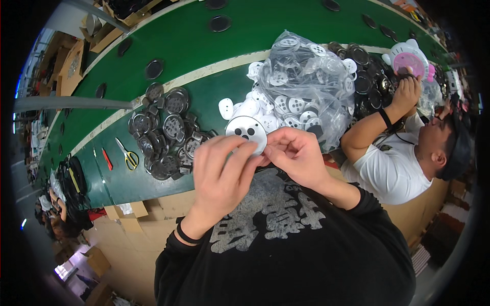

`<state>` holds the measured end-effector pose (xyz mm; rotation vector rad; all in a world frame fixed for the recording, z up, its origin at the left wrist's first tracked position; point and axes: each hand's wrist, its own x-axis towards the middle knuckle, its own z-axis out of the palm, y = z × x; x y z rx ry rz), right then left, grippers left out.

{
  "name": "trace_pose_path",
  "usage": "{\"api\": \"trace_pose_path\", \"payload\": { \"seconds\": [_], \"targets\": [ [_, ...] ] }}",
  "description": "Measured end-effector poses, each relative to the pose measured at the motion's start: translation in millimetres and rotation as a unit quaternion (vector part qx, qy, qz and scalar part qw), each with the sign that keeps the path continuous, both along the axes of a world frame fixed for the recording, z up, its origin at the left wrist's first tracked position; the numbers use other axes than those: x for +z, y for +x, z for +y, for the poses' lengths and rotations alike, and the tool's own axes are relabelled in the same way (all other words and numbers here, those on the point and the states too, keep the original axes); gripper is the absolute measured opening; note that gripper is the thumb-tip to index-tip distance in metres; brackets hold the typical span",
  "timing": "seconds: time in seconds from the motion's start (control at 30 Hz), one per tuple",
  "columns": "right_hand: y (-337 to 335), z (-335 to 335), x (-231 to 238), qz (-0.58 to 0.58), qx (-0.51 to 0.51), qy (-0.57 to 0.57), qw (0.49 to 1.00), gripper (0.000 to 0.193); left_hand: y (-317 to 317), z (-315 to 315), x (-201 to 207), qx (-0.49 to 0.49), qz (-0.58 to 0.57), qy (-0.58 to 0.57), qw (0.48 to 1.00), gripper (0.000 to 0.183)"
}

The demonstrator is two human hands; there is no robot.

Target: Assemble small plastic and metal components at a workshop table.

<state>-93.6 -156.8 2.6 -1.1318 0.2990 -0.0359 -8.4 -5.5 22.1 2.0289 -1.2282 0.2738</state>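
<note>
Between my two hands, above the near edge of the green table, is a white round disc (247,126) with several black holes and a dark rim. My left hand (220,171) grips its left and lower edge, the fingers bent over its front. At the disc's right edge, my right hand (300,157) pinches with thumb and forefinger. What lies behind the disc is hidden. Just beyond it spreads a heap of similar white discs (251,108), partly covered by a clear plastic bag (306,69) holding more of them.
Dark round pieces (172,127) are heaped at the left, near yellow-handled scissors (130,159) and a red cutter (106,159). At right, another person (390,163) reaches toward a pink-and-white fan (412,64) behind more dark pieces (365,84). A green belt (189,41) carries spaced dark discs.
</note>
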Motion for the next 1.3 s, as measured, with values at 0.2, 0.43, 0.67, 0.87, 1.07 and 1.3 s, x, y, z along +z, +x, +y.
{"api": "trace_pose_path", "payload": {
  "seconds": [0.2, 0.43, 0.67, 0.87, 1.07, 1.3],
  "targets": [
    [-1.0, 2.2, 0.8, -0.008, -0.026, -0.118, 0.993, 0.009, -3.6, -7.2, -2.0, 0.002, 0.062, -0.032, 0.998, 0.023],
    [-0.7, 2.6, -0.4, -0.032, -0.047, -0.24, 0.969, 0.009, -4.9, -4.2, -2.4, -0.001, 0.112, -0.025, 0.993, 0.02],
    [1.8, 3.7, 1.1, -0.061, -0.049, -0.351, 0.933, 0.008, -7.5, -3.9, -5.2, 0.015, 0.142, -0.02, 0.99, 0.019],
    [4.2, 1.4, 1.0, -0.026, -0.02, -0.337, 0.941, 0.008, -7.0, -7.8, -10.0, 0.029, 0.059, -0.01, 0.998, 0.022],
    [0.8, -6.6, -12.1, 0.036, 0.001, -0.113, 0.993, 0.006, 4.1, -4.6, -15.5, 0.053, 0.069, -0.014, 0.996, 0.022],
    [-2.1, -25.1, -24.5, 0.07, 0.034, -0.022, 0.997, 0.004, 27.0, 4.6, -22.1, 0.095, 0.257, 0.005, 0.962, 0.01]
  ]
}}
